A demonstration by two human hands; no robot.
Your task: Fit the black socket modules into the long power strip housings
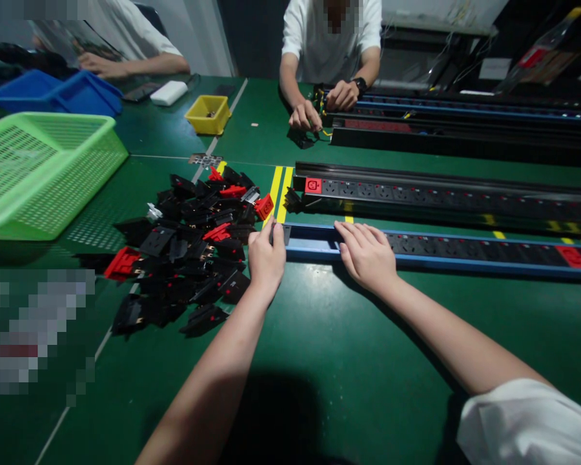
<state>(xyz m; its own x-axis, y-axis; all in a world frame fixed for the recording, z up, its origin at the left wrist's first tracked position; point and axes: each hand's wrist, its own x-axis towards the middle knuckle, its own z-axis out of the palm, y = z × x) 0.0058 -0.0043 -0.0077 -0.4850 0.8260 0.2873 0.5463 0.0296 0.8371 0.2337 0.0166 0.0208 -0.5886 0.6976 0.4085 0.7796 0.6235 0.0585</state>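
Observation:
A long blue power-strip rail [314, 254] lies across the table, with black socket modules [428, 245] and one red module [574, 256] seated along its right part. At the rail's left end, my left hand [265, 258] pinches a black socket module [285, 234] between thumb and forefinger. My right hand [370, 255] rests over the rail beside the row of sockets, fingers stretched out and close together. Between the hands, a stretch of the rail's channel shows bare. Just left of my left hand is a loose pile of black socket modules [159, 240] and red modules [123, 263].
Behind the blue rail lies a black power strip [392, 190] with a red end socket. A green basket [97, 145], a blue bin [84, 93] and a yellow box [208, 115] stand at the left. Across the table, a co-worker's hands [319, 106] handle wires by more rails.

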